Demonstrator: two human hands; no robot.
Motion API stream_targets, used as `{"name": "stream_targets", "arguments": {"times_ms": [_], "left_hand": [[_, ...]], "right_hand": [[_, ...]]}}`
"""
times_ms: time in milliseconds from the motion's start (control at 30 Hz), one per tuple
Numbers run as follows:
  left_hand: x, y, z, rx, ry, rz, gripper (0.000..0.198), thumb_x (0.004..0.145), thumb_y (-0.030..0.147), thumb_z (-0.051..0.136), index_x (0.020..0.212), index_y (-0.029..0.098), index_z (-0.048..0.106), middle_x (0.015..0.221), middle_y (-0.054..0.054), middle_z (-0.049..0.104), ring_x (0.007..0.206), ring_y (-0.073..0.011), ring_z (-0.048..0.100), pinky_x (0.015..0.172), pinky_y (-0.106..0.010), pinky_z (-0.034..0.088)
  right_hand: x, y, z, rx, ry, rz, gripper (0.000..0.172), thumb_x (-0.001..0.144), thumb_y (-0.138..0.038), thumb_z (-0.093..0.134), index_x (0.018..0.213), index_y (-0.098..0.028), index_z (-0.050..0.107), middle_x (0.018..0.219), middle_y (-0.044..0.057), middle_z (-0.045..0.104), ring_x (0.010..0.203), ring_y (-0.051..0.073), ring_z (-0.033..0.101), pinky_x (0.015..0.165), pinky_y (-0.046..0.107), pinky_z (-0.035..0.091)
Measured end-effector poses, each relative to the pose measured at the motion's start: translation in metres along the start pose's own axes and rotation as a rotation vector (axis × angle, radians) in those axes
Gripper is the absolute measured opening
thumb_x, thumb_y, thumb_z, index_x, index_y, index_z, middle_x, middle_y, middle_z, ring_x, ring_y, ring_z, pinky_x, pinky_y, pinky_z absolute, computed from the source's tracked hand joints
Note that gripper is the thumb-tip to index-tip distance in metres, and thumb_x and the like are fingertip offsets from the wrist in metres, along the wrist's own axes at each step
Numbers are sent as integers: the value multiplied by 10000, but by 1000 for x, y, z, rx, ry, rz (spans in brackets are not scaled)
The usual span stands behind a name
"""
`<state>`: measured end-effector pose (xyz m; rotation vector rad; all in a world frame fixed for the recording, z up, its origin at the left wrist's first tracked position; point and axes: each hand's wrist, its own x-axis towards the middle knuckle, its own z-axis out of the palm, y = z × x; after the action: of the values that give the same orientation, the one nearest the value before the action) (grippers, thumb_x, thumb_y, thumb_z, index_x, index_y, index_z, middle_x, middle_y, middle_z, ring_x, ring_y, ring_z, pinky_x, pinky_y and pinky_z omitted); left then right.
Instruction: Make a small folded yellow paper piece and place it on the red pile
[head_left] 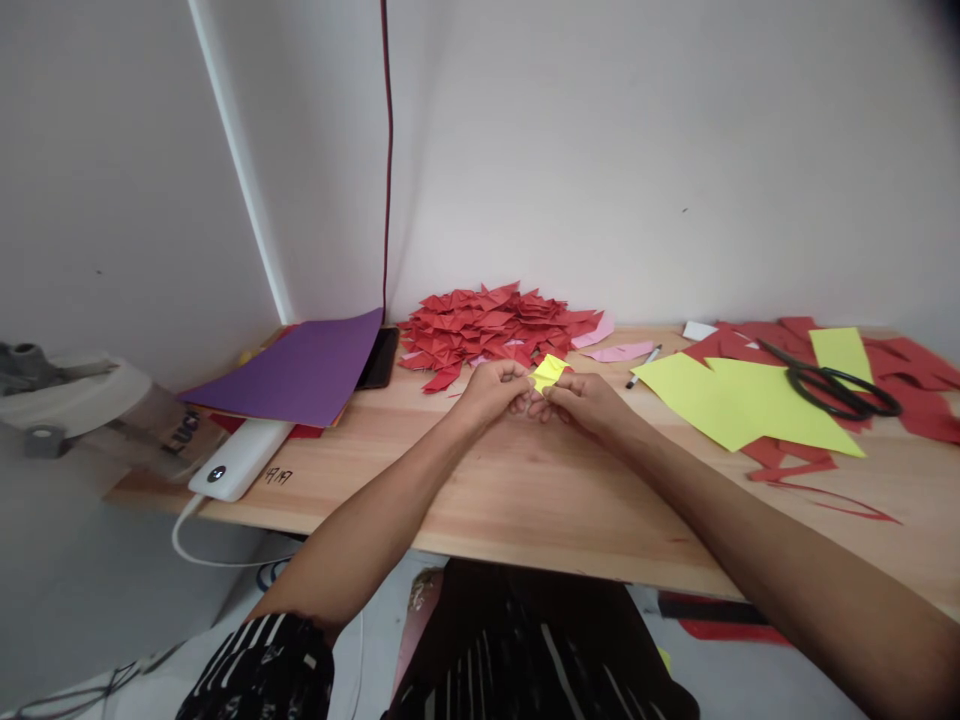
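Observation:
A small folded piece of yellow paper is held above the wooden table between both hands. My left hand pinches its left side, fingers closed. On the other side, my right hand grips the paper's right edge between thumb and fingers. Just behind the hands lies a heap of folded red paper pieces, pointed and stacked loosely. Pink paper scraps lie to the right of that heap.
Black-handled scissors rest on a yellow sheet and red offcuts at right, near a pen. At left are purple sheets, a black phone and a white power bank with a cable.

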<state>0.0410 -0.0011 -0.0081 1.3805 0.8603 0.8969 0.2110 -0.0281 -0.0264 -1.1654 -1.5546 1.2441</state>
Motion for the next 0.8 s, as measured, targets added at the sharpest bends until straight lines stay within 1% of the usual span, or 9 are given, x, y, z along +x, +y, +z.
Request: {"name": "stream_targets", "arguments": {"times_ms": [133, 200, 333, 467, 667, 800], "left_hand": [[1, -1, -2, -15, -6, 8, 97, 760, 121, 600, 679, 124, 548, 524, 17, 574, 431, -56, 501, 463, -177, 391], [2, -2, -3, -19, -10, 2, 102, 762, 113, 590, 675, 127, 541, 505, 22, 560, 424, -58, 495, 455, -178, 383], [2, -1, -3, -9, -10, -1, 107, 767, 111, 585, 674, 128, 534, 547, 5, 594, 430, -54, 500, 458, -177, 382], [2, 1, -3, 27, -45, -6, 114, 768, 93, 570, 665, 128, 536, 505, 20, 565, 417, -57, 494, 456, -177, 386], [2, -1, -3, -1, -40, 0, 96, 772, 112, 569, 679, 122, 553, 530, 19, 572, 429, -53, 499, 460, -174, 392], [2, 0, -4, -15, -56, 15, 101, 781, 123, 570, 683, 121, 548, 554, 8, 588, 444, -53, 514, 470, -174, 404]], "right_hand": [[-2, -5, 1, -43, 43, 32, 218, 781, -361, 634, 706, -162, 682, 697, 58, 735, 545, 129, 608, 497, 229, 419], [-3, -8, 1, -66, 40, 42, 222, 775, -362, 628, 696, -161, 679, 691, 58, 734, 541, 128, 606, 500, 229, 420], [-4, -8, 1, -78, 20, 41, 226, 780, -361, 600, 710, -161, 679, 705, 58, 735, 560, 133, 615, 501, 225, 418], [-3, -5, 1, -61, 34, 46, 270, 778, -411, 620, 722, -154, 677, 698, 62, 730, 510, 118, 577, 468, 223, 389], [-3, -5, 0, -75, 29, 45, 222, 778, -353, 618, 687, -162, 686, 637, 41, 707, 511, 123, 576, 471, 226, 386], [-3, -3, 1, -45, 42, 21, 236, 786, -371, 616, 691, -167, 687, 669, 48, 719, 510, 126, 575, 464, 233, 382]]}}
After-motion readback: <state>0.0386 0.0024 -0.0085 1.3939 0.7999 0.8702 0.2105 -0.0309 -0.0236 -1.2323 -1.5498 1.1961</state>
